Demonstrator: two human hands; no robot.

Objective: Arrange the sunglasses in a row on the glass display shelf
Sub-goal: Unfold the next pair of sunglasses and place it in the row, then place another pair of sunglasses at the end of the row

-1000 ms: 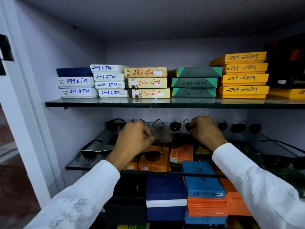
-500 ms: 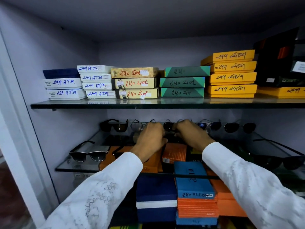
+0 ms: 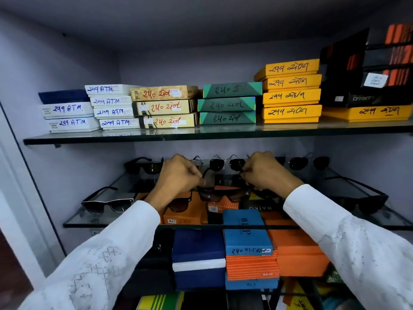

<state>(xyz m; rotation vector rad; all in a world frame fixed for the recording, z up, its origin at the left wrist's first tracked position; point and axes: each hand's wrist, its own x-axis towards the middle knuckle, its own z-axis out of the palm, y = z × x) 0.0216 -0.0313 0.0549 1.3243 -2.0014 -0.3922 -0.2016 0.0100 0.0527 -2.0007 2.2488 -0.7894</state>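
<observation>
My left hand (image 3: 178, 177) and my right hand (image 3: 266, 173) together hold a dark brown-lensed pair of sunglasses (image 3: 223, 194) just above the lower glass shelf (image 3: 89, 222), each hand pinching one temple. Behind the hands a row of sunglasses (image 3: 225, 164) stands along the shelf's back wall, partly hidden by my fingers. A black-and-white pair (image 3: 107, 202) lies at the shelf's front left and a black pair (image 3: 362, 200) at the right. Another dark pair (image 3: 178, 205) shows under my left wrist.
The upper glass shelf (image 3: 201, 135) carries stacks of labelled boxes: white (image 3: 111, 106), beige, green (image 3: 228, 104), yellow (image 3: 290, 95) and black. Below the lower shelf sit navy (image 3: 199, 260), blue (image 3: 245, 233) and orange boxes (image 3: 297, 249). A white door frame (image 3: 20, 198) borders the left.
Both hands came together at the shelf's middle, took hold of the brown-lensed pair and lifted it slightly. The camera shifted left and closer.
</observation>
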